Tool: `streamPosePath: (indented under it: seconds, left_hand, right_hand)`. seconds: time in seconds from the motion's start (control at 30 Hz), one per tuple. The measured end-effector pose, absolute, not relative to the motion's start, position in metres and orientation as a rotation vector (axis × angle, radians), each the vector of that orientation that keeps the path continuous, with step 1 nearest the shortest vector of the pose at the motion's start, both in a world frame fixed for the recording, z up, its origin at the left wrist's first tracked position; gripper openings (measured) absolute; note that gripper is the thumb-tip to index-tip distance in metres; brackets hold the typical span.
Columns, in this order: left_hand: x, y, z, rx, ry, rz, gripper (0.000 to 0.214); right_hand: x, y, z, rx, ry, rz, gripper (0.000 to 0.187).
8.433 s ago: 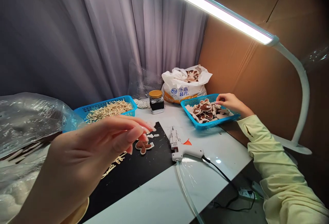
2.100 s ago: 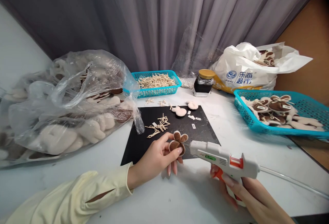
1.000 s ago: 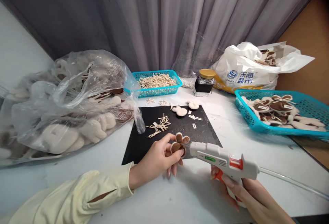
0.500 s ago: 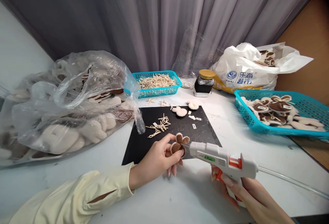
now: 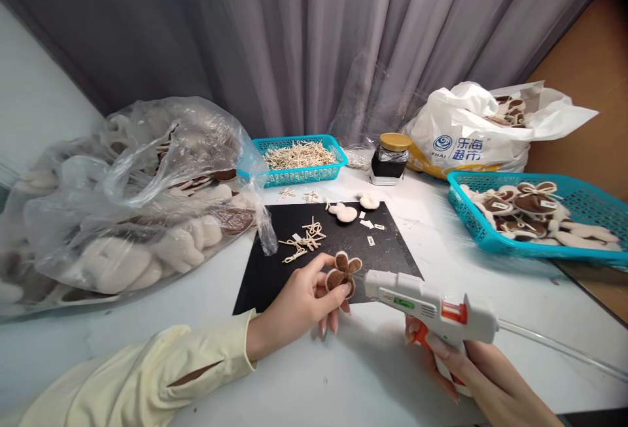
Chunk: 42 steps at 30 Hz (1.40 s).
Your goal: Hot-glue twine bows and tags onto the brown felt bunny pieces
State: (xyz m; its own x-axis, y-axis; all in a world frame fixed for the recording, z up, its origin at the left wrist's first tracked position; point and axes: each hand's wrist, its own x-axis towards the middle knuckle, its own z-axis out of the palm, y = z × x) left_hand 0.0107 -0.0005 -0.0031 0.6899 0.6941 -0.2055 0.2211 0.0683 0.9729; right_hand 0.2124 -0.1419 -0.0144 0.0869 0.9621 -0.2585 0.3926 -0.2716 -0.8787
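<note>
Between the thumb and fingers of my left hand is a small brown felt bunny-head piece with a pale fluffy edge, its two ears pointing up. My right hand is wrapped round the handle of a white glue gun, with a finger at the orange trigger. The gun's nozzle points left, close to the piece; I cannot tell whether it touches. A clear glue stick sticks out of the gun's back. Below lies a black mat with tied cream cord bows on it.
White fluffy pieces and small labels lie on the mat. Behind stand a blue basket of cords and a yellow-lidded jar. A clear bag fills the left; a blue basket and white bag stand right.
The glue gun has drawn back slightly to the right, its nozzle moving off the middle of the bunny piece. My left hand holds the piece in nearly the same place, tilted slightly.
</note>
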Motion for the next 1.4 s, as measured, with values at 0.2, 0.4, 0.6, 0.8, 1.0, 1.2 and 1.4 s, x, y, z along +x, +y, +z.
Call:
streamPosePath:
  seconds: [0.2,0.4,0.6,0.8,1.0,1.2,1.4]
  left_hand:
    - [0.011,-0.001,-0.001,1.512,0.785,0.417,0.024]
    - [0.011,-0.001,0.001,1.508,0.780,0.395,0.023]
    - [0.010,-0.001,-0.001,1.504,0.774,0.395,0.024]
    - [0.011,0.000,-0.001,1.503,0.781,0.393,0.024]
    - [0.010,0.000,-0.002,1.507,0.774,0.399,0.024]
    - [0.011,0.002,-0.004,1.519,0.769,0.404,0.029]
    - [0.012,0.001,-0.004,1.449,0.736,0.441,0.030]
  right_hand:
    - [0.211,-0.141,-0.013,-1.663,-1.342,1.172,0.046]
    - [0.213,-0.140,-0.018,-1.647,-1.320,1.213,0.045]
    - [0.213,-0.141,-0.018,-1.685,-1.352,1.182,0.042]
    - [0.213,-0.144,-0.021,-1.682,-1.303,1.188,0.045]
    - [0.215,-0.142,-0.024,-1.667,-1.310,1.202,0.046]
    - [0.215,-0.142,-0.025,-1.717,-1.284,1.212,0.048]
    - [0.216,-0.141,-0.022,-1.712,-1.358,1.133,0.048]
